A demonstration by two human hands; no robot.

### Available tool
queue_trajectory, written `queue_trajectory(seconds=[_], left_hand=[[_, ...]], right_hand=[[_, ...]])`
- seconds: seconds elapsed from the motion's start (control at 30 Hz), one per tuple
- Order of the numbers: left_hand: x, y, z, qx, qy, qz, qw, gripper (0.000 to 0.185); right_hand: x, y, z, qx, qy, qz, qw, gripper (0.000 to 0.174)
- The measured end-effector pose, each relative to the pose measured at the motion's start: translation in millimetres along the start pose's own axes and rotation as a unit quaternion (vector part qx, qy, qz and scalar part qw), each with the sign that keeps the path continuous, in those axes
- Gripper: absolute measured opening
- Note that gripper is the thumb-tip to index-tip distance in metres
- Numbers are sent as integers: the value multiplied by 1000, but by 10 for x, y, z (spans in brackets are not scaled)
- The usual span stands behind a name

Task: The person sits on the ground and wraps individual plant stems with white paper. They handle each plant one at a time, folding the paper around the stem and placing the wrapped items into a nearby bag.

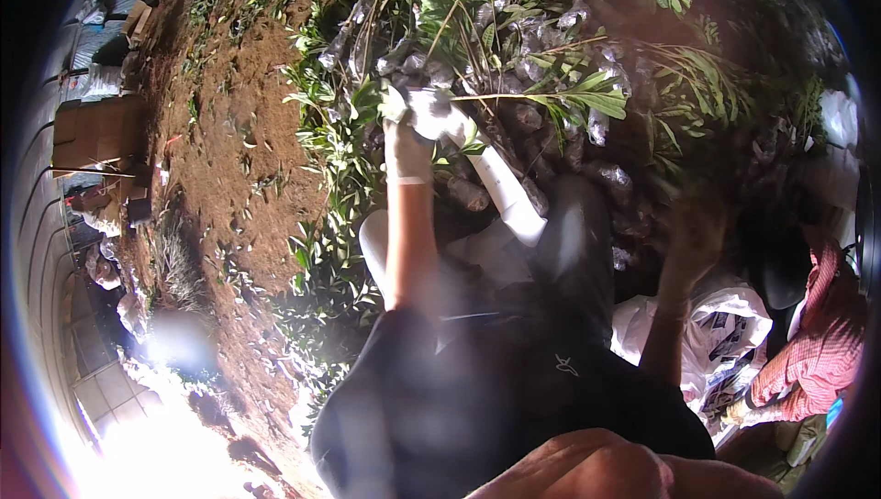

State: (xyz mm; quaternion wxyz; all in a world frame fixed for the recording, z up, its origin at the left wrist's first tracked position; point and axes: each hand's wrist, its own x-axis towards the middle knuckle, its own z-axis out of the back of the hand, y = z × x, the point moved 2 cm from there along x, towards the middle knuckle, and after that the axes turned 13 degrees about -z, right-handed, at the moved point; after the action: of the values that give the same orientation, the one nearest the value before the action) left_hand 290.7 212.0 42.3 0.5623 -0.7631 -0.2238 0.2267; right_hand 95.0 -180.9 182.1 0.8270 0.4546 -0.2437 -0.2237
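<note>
My left hand (407, 148), in a pale glove, is at the near edge of the plant heap, closed at the base end of a leafy cutting (537, 95). Glare washes out its fingertips and the shiny bundle there. Just right of it, a long white tube-like strip (506, 189) bearing small print slants down toward my knee. My right hand (695, 231) is blurred and in shade at the right, beside drooping leafy stems; its fingers and anything in them cannot be made out. Several plastic-wrapped root balls (468, 193) lie between and beyond my hands.
Brown soil strewn with leaves (255, 127) stretches to the left, with a cardboard box (103, 131) beyond. A white plastic bag (729, 320) stands by my right forearm. Another person's red checked sleeve (819, 334) shows at far right. Strong sunlight glares at lower left.
</note>
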Motion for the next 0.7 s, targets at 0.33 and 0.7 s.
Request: queue_trajectory(seconds=[0.33,0.7], left_hand=[[-2344,-1169,-819,-186,240,28,952,94],[-2787,-1457,-1061,3,311,-125,942,105]], right_hand=[[253,682,222,247,53,-218,943,40],[289,872,-528,484,90,-158,856,80]])
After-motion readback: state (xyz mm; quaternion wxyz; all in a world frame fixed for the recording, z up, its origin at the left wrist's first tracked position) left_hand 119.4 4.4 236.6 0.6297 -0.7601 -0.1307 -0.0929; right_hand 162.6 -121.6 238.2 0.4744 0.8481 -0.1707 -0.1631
